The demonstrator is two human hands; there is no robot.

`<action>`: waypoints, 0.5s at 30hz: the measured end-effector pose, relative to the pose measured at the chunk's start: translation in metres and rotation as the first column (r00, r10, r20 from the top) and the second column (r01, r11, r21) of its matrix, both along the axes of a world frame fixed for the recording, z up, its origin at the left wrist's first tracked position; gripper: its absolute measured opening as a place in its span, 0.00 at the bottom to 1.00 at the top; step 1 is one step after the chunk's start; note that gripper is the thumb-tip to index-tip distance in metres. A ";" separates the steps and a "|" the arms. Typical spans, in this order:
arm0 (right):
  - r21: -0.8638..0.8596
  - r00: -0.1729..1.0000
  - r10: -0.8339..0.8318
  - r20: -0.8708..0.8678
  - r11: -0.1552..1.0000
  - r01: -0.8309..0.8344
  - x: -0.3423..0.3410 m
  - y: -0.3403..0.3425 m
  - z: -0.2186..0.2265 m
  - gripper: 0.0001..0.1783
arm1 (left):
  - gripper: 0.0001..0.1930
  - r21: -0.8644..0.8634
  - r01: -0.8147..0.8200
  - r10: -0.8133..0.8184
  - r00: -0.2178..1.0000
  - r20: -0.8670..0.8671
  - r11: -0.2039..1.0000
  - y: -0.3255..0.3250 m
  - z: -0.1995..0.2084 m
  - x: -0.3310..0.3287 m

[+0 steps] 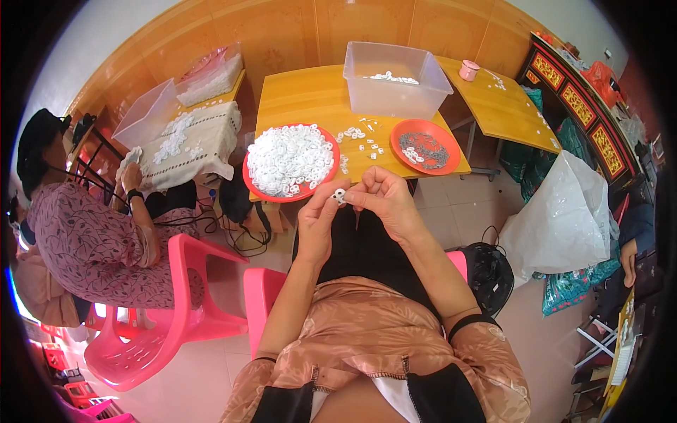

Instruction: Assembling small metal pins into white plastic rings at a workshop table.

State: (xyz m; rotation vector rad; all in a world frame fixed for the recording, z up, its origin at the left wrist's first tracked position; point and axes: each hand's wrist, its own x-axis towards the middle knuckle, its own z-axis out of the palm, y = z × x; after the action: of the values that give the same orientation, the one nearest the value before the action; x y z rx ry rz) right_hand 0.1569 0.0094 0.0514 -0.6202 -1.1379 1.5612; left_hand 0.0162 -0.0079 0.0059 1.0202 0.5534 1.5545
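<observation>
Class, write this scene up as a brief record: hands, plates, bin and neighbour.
Left hand: pinches a small white piece
Right hand: fingertips on the same piece
Left plate: red, heaped with white pieces
Right plate: orange-red, holding grey parts and some white pieces
Bin: translucent, on the yellow table, white pieces inside
Neighbour: seated at left, patterned top

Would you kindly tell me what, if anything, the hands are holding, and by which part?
A small white piece, held between the fingertips of the left hand and right hand, apparently by its edges; exact contact is too small to tell.
</observation>
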 end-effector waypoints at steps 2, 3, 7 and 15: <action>0.006 1.000 0.008 0.005 1.000 -0.008 0.001 -0.001 0.001 0.17 | 0.15 0.019 0.036 -0.036 0.999 -0.003 0.999 -0.001 0.002 0.000; 0.012 1.000 0.018 0.011 1.000 -0.018 0.002 -0.001 0.001 0.18 | 0.16 0.038 0.070 -0.070 0.998 -0.006 0.997 -0.001 0.002 0.000; -0.006 0.999 0.046 0.022 0.999 -0.046 0.003 -0.003 0.005 0.19 | 0.15 0.024 0.084 -0.084 0.996 0.000 0.996 0.000 -0.003 -0.003; -0.037 0.997 0.072 -0.016 0.997 -0.072 0.001 -0.003 0.007 0.13 | 0.15 0.043 0.016 -0.018 0.998 0.062 0.999 -0.002 -0.002 0.002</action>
State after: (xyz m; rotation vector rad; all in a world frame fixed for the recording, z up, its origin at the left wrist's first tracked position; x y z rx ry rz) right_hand 0.1575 0.0060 0.0581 -0.5974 -1.1334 1.6489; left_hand 0.0181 -0.0103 0.0035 1.0028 0.4692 1.5833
